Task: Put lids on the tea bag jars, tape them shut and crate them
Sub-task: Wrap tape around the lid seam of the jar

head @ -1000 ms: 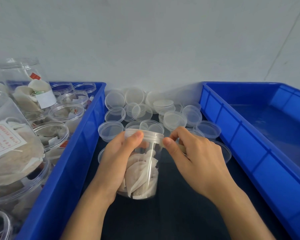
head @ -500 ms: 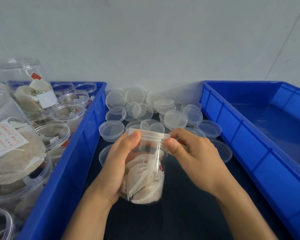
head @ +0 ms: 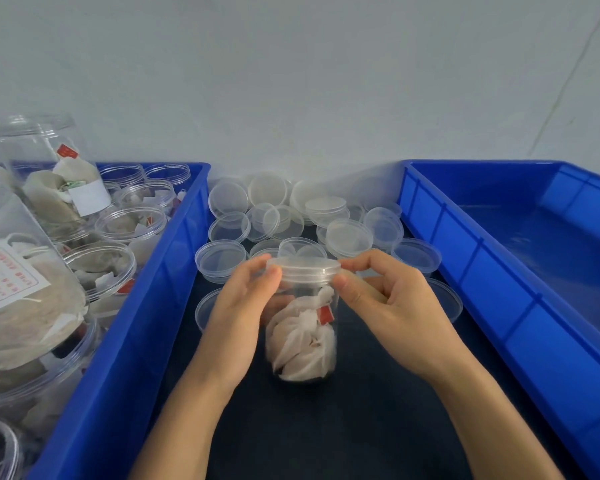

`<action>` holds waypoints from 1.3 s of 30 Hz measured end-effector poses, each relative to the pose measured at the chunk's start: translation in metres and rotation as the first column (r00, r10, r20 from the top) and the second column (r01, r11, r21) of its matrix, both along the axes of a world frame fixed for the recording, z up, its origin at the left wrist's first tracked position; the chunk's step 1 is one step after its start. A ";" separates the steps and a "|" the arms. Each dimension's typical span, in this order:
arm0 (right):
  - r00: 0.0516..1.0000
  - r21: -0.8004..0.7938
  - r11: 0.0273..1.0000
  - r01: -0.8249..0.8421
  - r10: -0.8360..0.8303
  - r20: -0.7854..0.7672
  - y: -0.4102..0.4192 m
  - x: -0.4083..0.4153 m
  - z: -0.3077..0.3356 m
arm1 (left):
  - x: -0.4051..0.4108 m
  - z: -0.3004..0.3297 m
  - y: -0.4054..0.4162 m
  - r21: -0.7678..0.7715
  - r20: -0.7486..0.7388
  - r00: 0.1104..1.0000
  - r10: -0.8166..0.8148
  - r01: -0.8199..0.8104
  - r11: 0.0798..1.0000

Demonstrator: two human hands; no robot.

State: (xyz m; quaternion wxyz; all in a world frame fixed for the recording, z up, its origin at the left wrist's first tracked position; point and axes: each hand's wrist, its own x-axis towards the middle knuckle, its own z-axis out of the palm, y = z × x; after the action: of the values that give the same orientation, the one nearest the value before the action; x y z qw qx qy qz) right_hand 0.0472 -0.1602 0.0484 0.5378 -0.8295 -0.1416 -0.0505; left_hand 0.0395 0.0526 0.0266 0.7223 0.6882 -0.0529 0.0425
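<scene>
A clear plastic jar (head: 302, 337) packed with white tea bags (head: 300, 344), one showing a red tag (head: 325, 313), stands upright on the dark table (head: 326, 427) between two blue crates. A clear lid (head: 303, 268) sits on the jar's mouth, held at its rim from both sides. The left hand (head: 238, 320) wraps the jar's upper wall, its thumb pressed against the lid's left edge and its fingers (head: 255, 268) curled round the far side. The right hand (head: 392, 306) pinches the lid's right edge between thumb and forefinger, the remaining fingers loosely bent beside it. Whether the lid is fully seated cannot be told.

Behind the jar, against the pale wall (head: 291, 81), a heap of loose clear lids (head: 309, 216) lies scattered on the table, some stacked, some overlapping, a few reaching down beside both wrists. The left crate (head: 146, 306) holds open jars of tea bags (head: 118, 233) standing close together, with larger filled jars (head: 21, 289) in the near corner, one bearing a white label with red print. The right crate (head: 520, 271) shows its bare blue floor and ribbed inner wall.
</scene>
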 end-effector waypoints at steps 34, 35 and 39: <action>0.987 -0.193 0.979 0.061 -0.030 0.158 0.000 -0.003 0.007 | 0.000 0.004 -0.001 -0.055 -0.098 0.995 0.003 -0.008 0.998; 0.986 -0.194 0.979 0.065 -0.033 0.162 0.000 -0.004 0.007 | 0.000 0.003 0.000 -0.050 -0.102 0.995 -0.004 -0.001 0.999; 0.982 -0.199 0.977 0.081 -0.045 0.182 0.001 -0.005 0.008 | -0.001 0.003 0.002 -0.052 -0.129 0.991 -0.028 0.021 0.998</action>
State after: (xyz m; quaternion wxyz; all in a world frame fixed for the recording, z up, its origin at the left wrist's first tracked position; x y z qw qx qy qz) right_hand 0.0425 -0.1591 0.0561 0.4329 -0.8769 -0.1666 -0.1260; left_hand 0.0388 0.0549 0.0293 0.7418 0.6704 -0.0132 -0.0098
